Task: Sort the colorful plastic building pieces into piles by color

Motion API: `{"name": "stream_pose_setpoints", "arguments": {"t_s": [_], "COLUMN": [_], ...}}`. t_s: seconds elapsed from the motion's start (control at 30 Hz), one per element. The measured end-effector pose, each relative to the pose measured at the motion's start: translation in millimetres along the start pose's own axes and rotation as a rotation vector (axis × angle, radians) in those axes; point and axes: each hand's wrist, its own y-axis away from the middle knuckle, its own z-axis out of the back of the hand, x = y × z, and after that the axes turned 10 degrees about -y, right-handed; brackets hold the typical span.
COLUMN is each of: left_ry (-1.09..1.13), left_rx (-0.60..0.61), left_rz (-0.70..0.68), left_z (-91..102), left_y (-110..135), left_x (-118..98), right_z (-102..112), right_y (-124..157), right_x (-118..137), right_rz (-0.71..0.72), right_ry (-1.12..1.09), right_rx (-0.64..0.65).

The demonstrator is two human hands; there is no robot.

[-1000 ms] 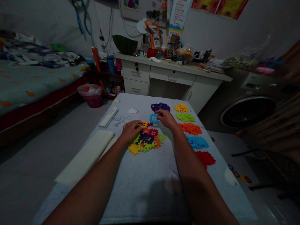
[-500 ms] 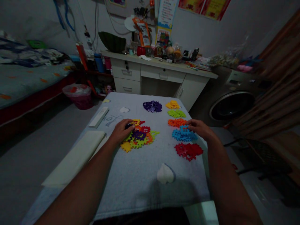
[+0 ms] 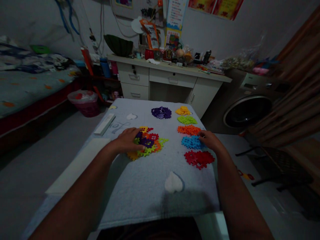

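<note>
My left hand (image 3: 128,140) rests over the left side of a mixed pile of toothed plastic building pieces (image 3: 150,143) in purple, red, orange, green and yellow. Its thumb and fingers are apart, and the palm hides part of the pile. At the right edge of the blue pieces (image 3: 191,142) is my right hand (image 3: 209,140), fingers curled in towards the thumb; what they hold, if anything, is hidden. Just beyond it lie the orange pieces (image 3: 188,130), and nearer to me the red pieces (image 3: 198,159).
Green pieces (image 3: 187,120), yellow pieces (image 3: 183,110) and purple pieces (image 3: 161,112) lie in separate piles farther back on the cloth-covered table (image 3: 150,180). A long white box (image 3: 105,124) sits along the left edge. Behind stand a desk (image 3: 172,80) and a washing machine (image 3: 246,103).
My left hand has spread and turned palm-down over the mixed pile. My right fingers have curled in and drawn slightly back from the blue pieces. The view has shifted a little.
</note>
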Motion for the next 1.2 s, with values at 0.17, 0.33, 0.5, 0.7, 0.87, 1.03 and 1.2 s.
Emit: {"name": "stream_pose_setpoints", "arguments": {"t_s": [0.17, 0.33, 0.5, 0.7, 0.87, 1.03, 1.2], "left_ry": [-0.089, -0.134, -0.153, -0.131, -0.068, -0.028, 0.028], "left_rx": [0.169, 0.263, 0.224, 0.031, -0.095, -0.17, -0.255], "left_rz": [0.008, 0.081, 0.119, 0.076, 0.005, 0.01, -0.025], "left_z": [11.3, 6.2, -10.9, -33.2, -42.9, -51.0, -55.0], "left_y": [6.9, 20.3, 31.3, 23.3, 11.8, 13.0, 17.6], "left_x": [-9.5, -12.9, -19.9, -11.3, -3.9, -3.4, -3.5], "right_z": [-2.6, -27.2, -76.6, -119.0, -126.1, -121.3, -111.9], "right_y": [0.1, 2.6, 12.2, 19.7, 19.8, 18.4, 17.2], "right_x": [18.7, 73.3, 134.6, 147.5, 136.3, 131.4, 130.8], "right_rz": [-0.007, 0.201, 0.38, 0.54, 0.517, 0.509, 0.495], "right_ry": [0.184, 0.143, 0.067, 0.079, 0.003, -0.078, -0.136], "right_rx": [-0.017, 0.068, 0.302, 0.315, 0.273, 0.237, 0.26]}}
